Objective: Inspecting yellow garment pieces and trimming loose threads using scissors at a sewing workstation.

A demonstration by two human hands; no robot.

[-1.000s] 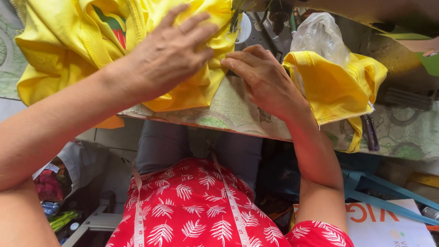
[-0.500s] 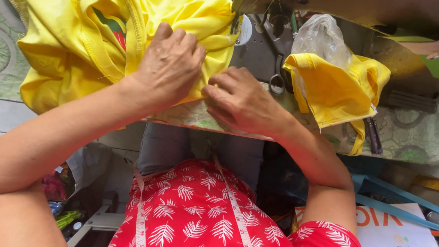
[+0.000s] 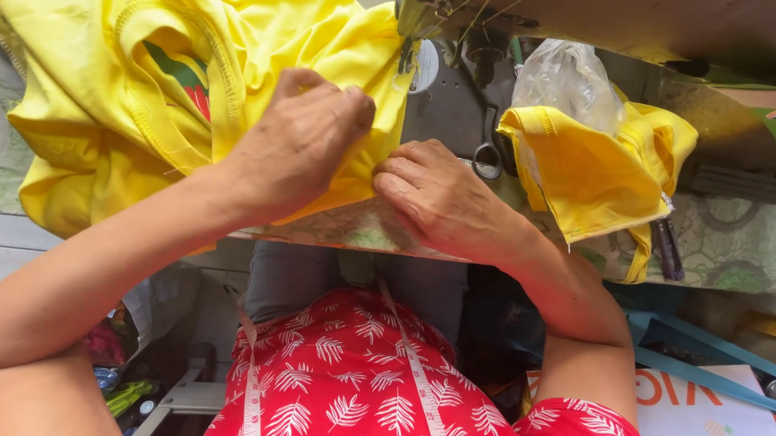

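Yellow garment (image 3: 108, 105) pinched by two hands; second yellow piece (image 3: 596, 165) beside.

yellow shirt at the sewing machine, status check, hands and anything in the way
Left hand and right hand both pinching the yellow shirt edge. Scissors and yellow fabric pile lie right, apart.

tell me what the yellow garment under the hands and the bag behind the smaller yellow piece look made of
The yellow garment looks like soft knit fabric, probably cotton jersey: matte, limp folds, stitched ribbed edging. The left hand and right hand pinch its edge. The bag behind the smaller yellow piece looks like thin clear plastic film: see-through, crinkled, with glossy highlights.
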